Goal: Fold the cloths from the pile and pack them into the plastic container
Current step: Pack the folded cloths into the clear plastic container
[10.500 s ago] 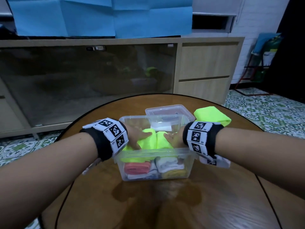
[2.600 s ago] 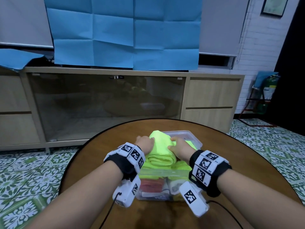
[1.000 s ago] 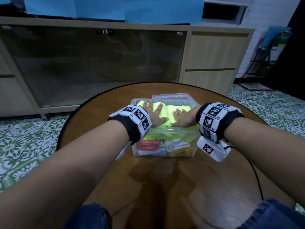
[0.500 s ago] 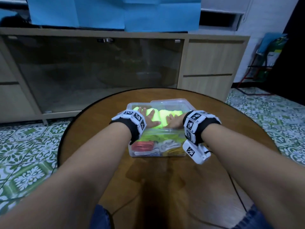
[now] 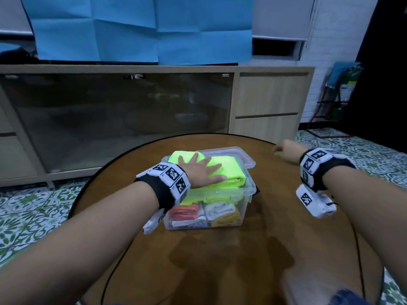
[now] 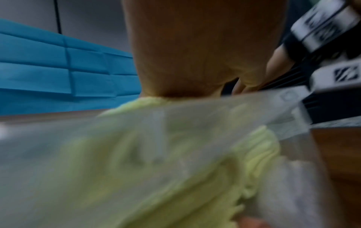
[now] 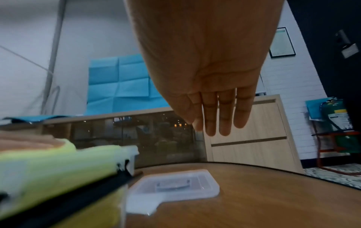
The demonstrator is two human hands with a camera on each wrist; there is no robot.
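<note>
A clear plastic container (image 5: 240, 208) stands mid-table, packed with folded cloths: orange (image 5: 187, 211), white (image 5: 220, 211) and yellow (image 5: 226, 221) below, neon yellow ones above. The top neon yellow cloth (image 5: 229, 172) bulges above the rim. My left hand (image 5: 201, 170) lies flat on it with fingers spread, pressing down. The left wrist view is blurred and shows my palm (image 6: 195, 54) over the yellow cloth (image 6: 175, 162). My right hand (image 5: 284, 150) hovers over the table to the right of the container, holding nothing. In the right wrist view its fingers (image 7: 215, 117) are straight and together.
The container's clear lid (image 7: 173, 186) lies on the round wooden table (image 5: 286, 238) just behind the box, seen also in the head view (image 5: 245, 158). A low cabinet with glass doors (image 5: 132, 119) stands beyond the table. A cable (image 5: 359, 249) runs along my right forearm.
My right hand has lifted off the neon yellow cloth and swung out to the right, away from the container. My left hand stays pressed on the cloth.
</note>
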